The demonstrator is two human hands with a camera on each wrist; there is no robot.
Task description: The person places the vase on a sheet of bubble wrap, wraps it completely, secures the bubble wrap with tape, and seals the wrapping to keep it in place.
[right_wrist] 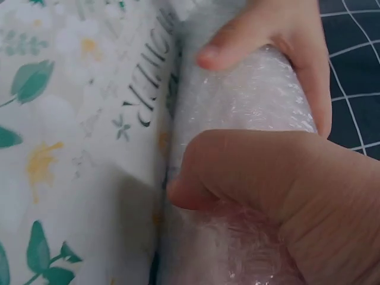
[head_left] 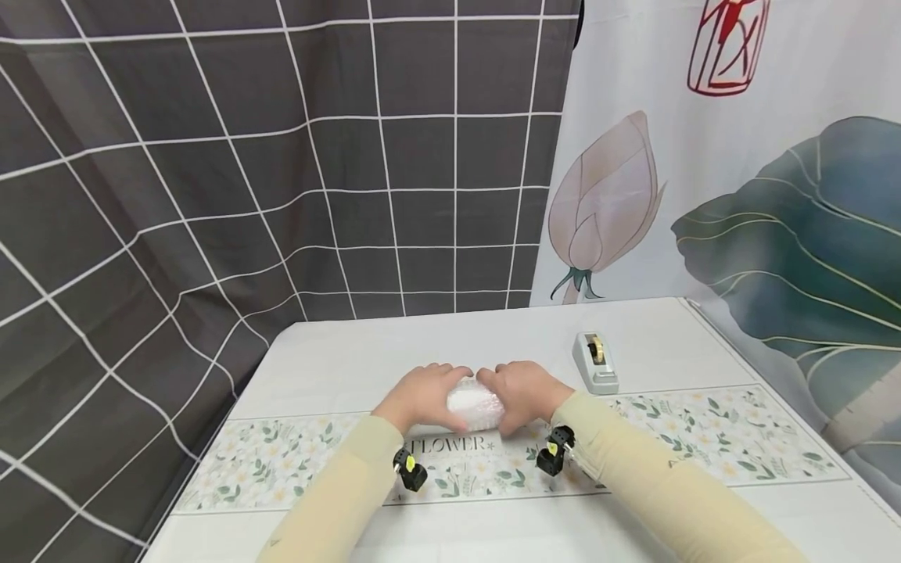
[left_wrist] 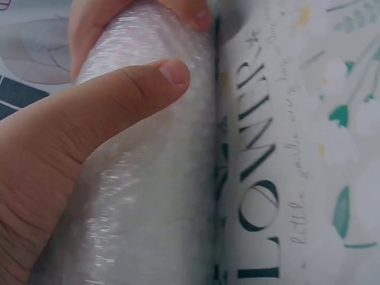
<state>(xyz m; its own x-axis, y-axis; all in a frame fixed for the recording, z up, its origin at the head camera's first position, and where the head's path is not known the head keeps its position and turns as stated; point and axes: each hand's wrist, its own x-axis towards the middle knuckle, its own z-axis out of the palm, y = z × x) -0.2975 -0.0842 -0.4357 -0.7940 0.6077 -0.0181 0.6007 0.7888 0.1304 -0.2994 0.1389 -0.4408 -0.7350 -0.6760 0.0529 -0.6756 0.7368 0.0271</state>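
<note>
On the table's flowered band lies a rounded bundle of clear bubble wrap point(head_left: 475, 405), pale white with a pinkish tint near its right end. My left hand point(head_left: 425, 397) grips its left side, fingers over the far side and thumb across the near face. From the other side my right hand point(head_left: 524, 393) holds the right end the same way. In the left wrist view the left thumb point(left_wrist: 130, 98) lies flat along the crinkled wrap point(left_wrist: 148, 202). The right thumb point(right_wrist: 231, 166) bends over the wrap in the right wrist view. Whatever is inside the wrap is hidden.
A white tape dispenser point(head_left: 595, 362) with a yellowish roll stands behind my right hand. The table point(head_left: 394, 344) is white, crossed by a flowered strip point(head_left: 281, 461) with lettering. A dark grid curtain point(head_left: 422, 156) and a white flowered curtain point(head_left: 619, 62) hang behind it.
</note>
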